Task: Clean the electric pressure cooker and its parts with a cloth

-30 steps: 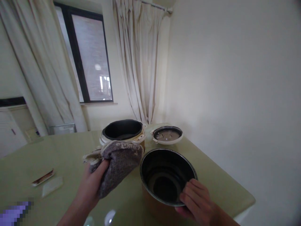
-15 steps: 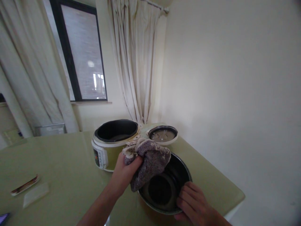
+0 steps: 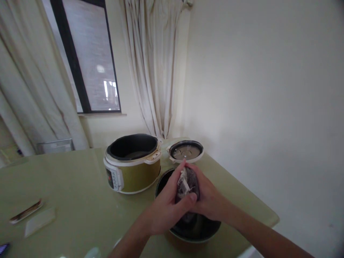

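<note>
Head view: The left hand (image 3: 168, 209) and right hand (image 3: 211, 200) grip one folded grey cloth (image 3: 191, 179) between them, the left thumb laid across its near side and the right hand curled against its right side. The two-sided grip appears to serve to keep the soft fabric compact, since a single hand would leave loose folds. The cloth is positioned above the mouth of the dark inner pot (image 3: 205, 229), where the opening lies directly beneath both hands; whether the cloth touches the interior cannot be told. Neither hand visibly holds the pot, so the green table (image 3: 80, 193) presumably bears its weight. The cooker body (image 3: 141, 177) stands upright at the far left of the pot, its dark cavity facing up and its control panel (image 3: 114, 179) at the left. The lid (image 3: 188, 151) rests to the right of the cooker body, beyond the pot, inner face upward, a placement that probably keeps that face off the tabletop. A narrow strip (image 3: 26, 212) and a pale flat piece (image 3: 40, 221) lie well apart at the left.
</note>
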